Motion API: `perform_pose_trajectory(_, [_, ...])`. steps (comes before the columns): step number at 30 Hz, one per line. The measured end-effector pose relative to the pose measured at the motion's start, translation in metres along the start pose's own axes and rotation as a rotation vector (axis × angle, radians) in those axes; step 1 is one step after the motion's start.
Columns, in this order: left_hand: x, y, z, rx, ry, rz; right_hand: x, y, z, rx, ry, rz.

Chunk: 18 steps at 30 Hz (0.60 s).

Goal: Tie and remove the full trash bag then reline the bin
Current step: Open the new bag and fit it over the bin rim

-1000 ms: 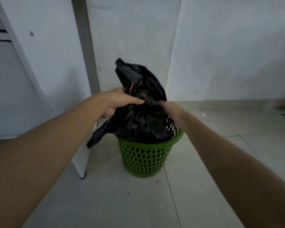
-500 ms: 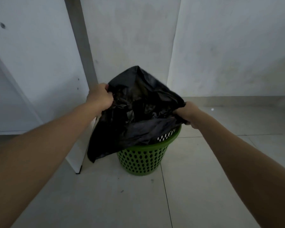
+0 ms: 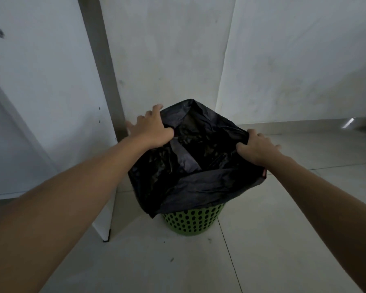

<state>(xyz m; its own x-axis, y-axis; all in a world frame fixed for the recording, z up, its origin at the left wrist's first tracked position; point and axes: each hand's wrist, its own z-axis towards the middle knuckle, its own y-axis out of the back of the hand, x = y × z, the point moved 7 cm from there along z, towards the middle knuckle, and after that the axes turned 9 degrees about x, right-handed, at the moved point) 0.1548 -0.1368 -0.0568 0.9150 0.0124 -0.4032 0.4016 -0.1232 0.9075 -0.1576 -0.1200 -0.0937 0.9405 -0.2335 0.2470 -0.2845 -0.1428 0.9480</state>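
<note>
A black trash bag (image 3: pixel 199 182) is spread wide open over the green perforated bin (image 3: pixel 190 220), covering most of its top. My left hand (image 3: pixel 152 130) pinches the bag's left rim between thumb and palm, with its fingers spread outward. My right hand (image 3: pixel 258 149) grips the bag's right rim, thumb inside the opening. The bag's mouth gapes between the two hands and its inside looks dark. Only the bin's lower front wall shows below the hanging plastic.
A white cabinet panel (image 3: pixel 51 102) stands close on the left, its bottom corner near the bin. Plastered walls meet in a corner just behind the bin. Pale floor tiles (image 3: pixel 283 240) stretch to the right and front.
The bunched bag has been pulled apart into a wide opening. Both hands moved outward and down with the rim, and the bag now drapes lower over the bin.
</note>
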Motion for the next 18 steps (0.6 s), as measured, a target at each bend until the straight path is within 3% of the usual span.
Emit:
perform_pose_trajectory(8, [0.011, -0.001, 0.041, -0.055, 0.009, -0.222, 0.034, 0.012, 0.04, -0.118, 0.041, 0.207])
perform_pose_trajectory(12, [0.022, -0.002, 0.055, -0.132, 0.044, -0.34, 0.03, 0.024, 0.069, -0.121, 0.122, 0.547])
perform_pose_trajectory(15, [0.043, 0.002, 0.068, -0.225, 0.16, -0.531, 0.022, 0.022, 0.093, -0.011, 0.076, 0.924])
perform_pose_trajectory(18, [0.067, -0.004, 0.085, -0.21, 0.261, -0.461, 0.009, 0.016, 0.121, 0.006, -0.074, 0.928])
